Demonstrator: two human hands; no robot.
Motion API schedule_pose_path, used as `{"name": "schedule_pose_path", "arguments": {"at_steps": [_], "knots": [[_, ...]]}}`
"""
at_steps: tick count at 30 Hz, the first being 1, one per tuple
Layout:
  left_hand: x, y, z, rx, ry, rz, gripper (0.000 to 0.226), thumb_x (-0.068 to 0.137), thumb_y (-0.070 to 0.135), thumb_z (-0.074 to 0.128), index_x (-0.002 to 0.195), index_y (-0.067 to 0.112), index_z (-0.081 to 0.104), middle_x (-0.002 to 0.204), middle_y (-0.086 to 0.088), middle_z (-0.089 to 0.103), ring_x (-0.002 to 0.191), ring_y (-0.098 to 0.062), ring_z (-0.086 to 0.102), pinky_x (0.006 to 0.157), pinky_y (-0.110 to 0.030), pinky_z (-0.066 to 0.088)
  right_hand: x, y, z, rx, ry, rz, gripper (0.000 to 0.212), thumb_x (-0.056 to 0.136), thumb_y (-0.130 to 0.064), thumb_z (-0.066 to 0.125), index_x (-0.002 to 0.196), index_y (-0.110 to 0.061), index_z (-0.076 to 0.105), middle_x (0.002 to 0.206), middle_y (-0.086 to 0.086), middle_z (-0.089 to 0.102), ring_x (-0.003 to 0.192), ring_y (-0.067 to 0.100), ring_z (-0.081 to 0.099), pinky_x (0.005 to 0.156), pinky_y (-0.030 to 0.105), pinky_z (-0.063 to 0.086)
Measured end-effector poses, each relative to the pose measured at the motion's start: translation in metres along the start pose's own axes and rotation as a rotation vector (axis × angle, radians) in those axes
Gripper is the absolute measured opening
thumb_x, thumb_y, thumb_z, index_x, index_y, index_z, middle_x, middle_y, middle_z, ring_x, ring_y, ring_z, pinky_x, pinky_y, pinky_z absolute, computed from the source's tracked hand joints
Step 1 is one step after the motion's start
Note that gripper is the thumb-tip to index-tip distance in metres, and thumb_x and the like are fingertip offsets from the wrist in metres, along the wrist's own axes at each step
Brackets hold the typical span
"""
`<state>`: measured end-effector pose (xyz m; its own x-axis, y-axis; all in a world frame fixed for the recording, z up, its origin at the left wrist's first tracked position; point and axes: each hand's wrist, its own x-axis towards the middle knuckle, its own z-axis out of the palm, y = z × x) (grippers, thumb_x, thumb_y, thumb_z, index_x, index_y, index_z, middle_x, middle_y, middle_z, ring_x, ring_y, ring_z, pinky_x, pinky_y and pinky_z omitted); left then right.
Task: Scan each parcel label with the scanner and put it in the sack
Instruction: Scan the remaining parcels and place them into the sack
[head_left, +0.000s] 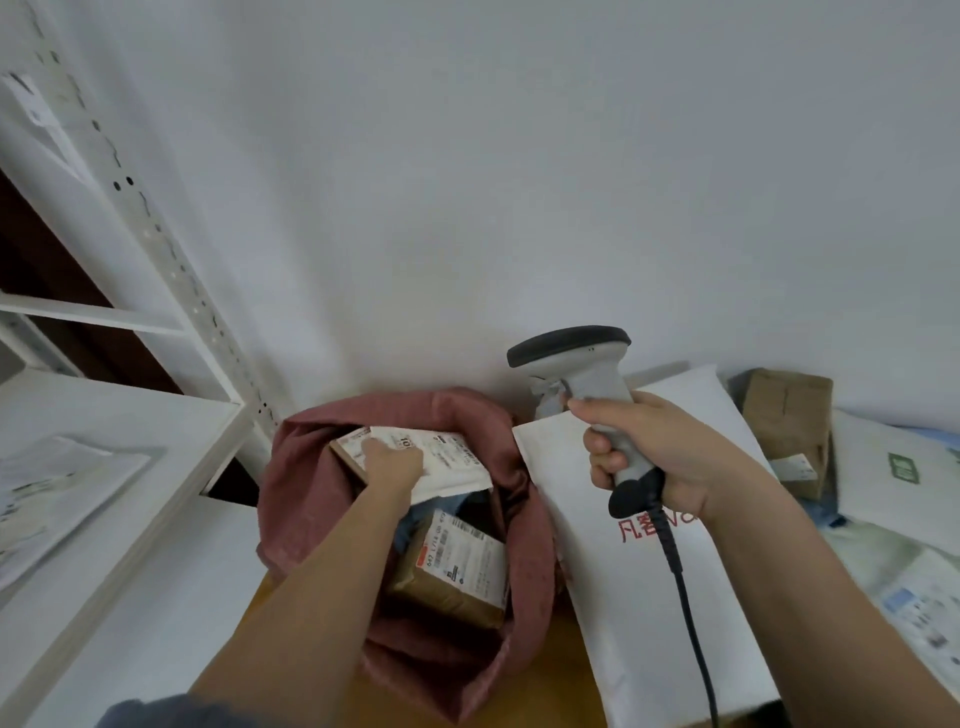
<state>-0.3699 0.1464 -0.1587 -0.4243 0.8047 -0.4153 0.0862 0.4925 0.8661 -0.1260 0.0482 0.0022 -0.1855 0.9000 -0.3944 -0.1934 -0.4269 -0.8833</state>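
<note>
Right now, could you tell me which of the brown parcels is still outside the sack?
The brown parcel by the wall at far right, among white mailers. The other brown box already lies inside the red sack.

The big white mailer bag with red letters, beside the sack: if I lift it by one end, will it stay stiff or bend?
The white mailer would probably sag: it looks like thin plastic film, lying flat with soft creases. Its smooth surface may slip in the fingers. It seems light for its size, though its contents are hidden.

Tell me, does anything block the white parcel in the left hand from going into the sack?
Nothing visible does. The left hand holds the white parcel already over the open mouth of the sack, above a brown box that lies inside.
</note>
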Motion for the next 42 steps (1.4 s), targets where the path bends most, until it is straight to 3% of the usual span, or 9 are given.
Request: {"name": "schedule_pose_path", "arguments": {"at_steps": [5, 11, 16, 21, 28, 31, 35, 39, 42], "knots": [[-0.001, -0.016, 0.015, 0.722, 0.084, 0.182, 0.092, 0.081, 0.014, 0.071, 0.147, 0.002, 0.008, 0.148, -0.025, 0.019, 0.136, -0.041, 0.024, 0.110, -0.042, 0.025, -0.002, 0.006, -0.014, 0.033, 0.076, 0.013, 0.016, 0.090, -0.018, 0.066, 0.102, -0.011, 0.059, 0.055, 0.000, 0.045, 0.041, 0.009, 0.034, 0.045, 0.021, 0.043], [-0.022, 0.004, 0.043, 0.950, 0.171, 0.550, 0.076, 0.076, 0.007, 0.060, 0.141, 0.012, 0.020, 0.140, -0.020, 0.019, 0.123, -0.040, 0.025, 0.105, -0.052, 0.028, -0.014, 0.005, -0.032, 0.063, 0.135, -0.001, 0.025, 0.092, -0.019, 0.064, 0.113, -0.010, 0.055, 0.056, 0.001, 0.047, 0.042, 0.009, 0.036, 0.045, 0.022, 0.045], [-0.052, 0.022, 0.077, 0.625, -0.135, 0.637, 0.028, 0.084, 0.006, 0.058, 0.111, 0.005, 0.050, 0.114, -0.015, 0.050, 0.101, -0.031, 0.051, 0.090, -0.039, 0.043, -0.033, 0.001, -0.050, 0.080, 0.175, -0.036, 0.025, 0.091, -0.019, 0.065, 0.113, -0.010, 0.055, 0.055, 0.001, 0.047, 0.042, 0.009, 0.035, 0.044, 0.024, 0.044], [-0.096, 0.007, 0.106, 0.343, -0.674, 0.112, 0.013, 0.085, -0.010, 0.056, 0.079, 0.001, 0.056, 0.076, -0.013, 0.052, 0.059, -0.016, 0.058, 0.060, -0.030, 0.058, -0.058, 0.000, -0.072, 0.081, 0.199, -0.062, 0.024, 0.091, -0.019, 0.065, 0.113, -0.012, 0.055, 0.054, 0.001, 0.045, 0.041, 0.011, 0.033, 0.044, 0.024, 0.044], [-0.129, -0.028, 0.144, 0.314, -0.479, -0.191, 0.047, 0.087, 0.010, 0.069, 0.129, 0.000, 0.050, 0.133, -0.016, 0.049, 0.114, -0.036, 0.057, 0.059, -0.038, 0.054, -0.103, 0.009, -0.119, 0.089, 0.224, -0.073, 0.023, 0.090, -0.020, 0.066, 0.110, -0.014, 0.058, 0.055, 0.000, 0.044, 0.042, 0.010, 0.033, 0.045, 0.023, 0.044], [-0.138, -0.032, 0.154, 0.223, -0.328, -0.148, 0.080, 0.075, 0.010, 0.082, 0.138, -0.005, 0.035, 0.137, -0.015, 0.044, 0.119, -0.032, 0.055, 0.080, -0.038, 0.053, -0.118, 0.014, -0.138, 0.111, 0.241, -0.070, 0.023, 0.090, -0.019, 0.067, 0.110, -0.013, 0.058, 0.055, 0.001, 0.044, 0.041, 0.010, 0.033, 0.044, 0.023, 0.044], [-0.145, -0.038, 0.156, -0.003, -0.349, -0.214, 0.032, 0.074, -0.001, 0.080, 0.098, -0.006, 0.061, 0.119, -0.022, 0.064, 0.078, -0.028, 0.064, 0.065, -0.039, 0.052, -0.136, 0.019, -0.161, 0.111, 0.246, -0.065, 0.024, 0.089, -0.019, 0.067, 0.111, -0.012, 0.059, 0.055, 0.001, 0.045, 0.041, 0.010, 0.034, 0.044, 0.023, 0.043], [-0.155, -0.030, 0.152, -0.100, -0.286, -0.110, 0.031, 0.086, 0.005, 0.071, 0.112, -0.009, 0.060, 0.118, -0.020, 0.063, 0.093, -0.031, 0.062, 0.076, -0.036, 0.049, -0.151, 0.017, -0.178, 0.113, 0.242, -0.070, 0.020, 0.089, -0.019, 0.068, 0.106, -0.013, 0.059, 0.055, 0.001, 0.045, 0.041, 0.010, 0.033, 0.045, 0.023, 0.044], [-0.171, -0.018, 0.146, -0.084, -0.212, -0.005, 0.011, 0.095, 0.008, 0.059, 0.088, 0.005, 0.052, 0.113, -0.019, 0.057, 0.095, -0.027, 0.056, 0.083, -0.035, 0.047, -0.158, 0.010, -0.182, 0.128, 0.229, -0.090, 0.021, 0.089, -0.019, 0.067, 0.108, -0.013, 0.059, 0.054, 0.000, 0.045, 0.041, 0.010, 0.033, 0.045, 0.022, 0.044]]}}
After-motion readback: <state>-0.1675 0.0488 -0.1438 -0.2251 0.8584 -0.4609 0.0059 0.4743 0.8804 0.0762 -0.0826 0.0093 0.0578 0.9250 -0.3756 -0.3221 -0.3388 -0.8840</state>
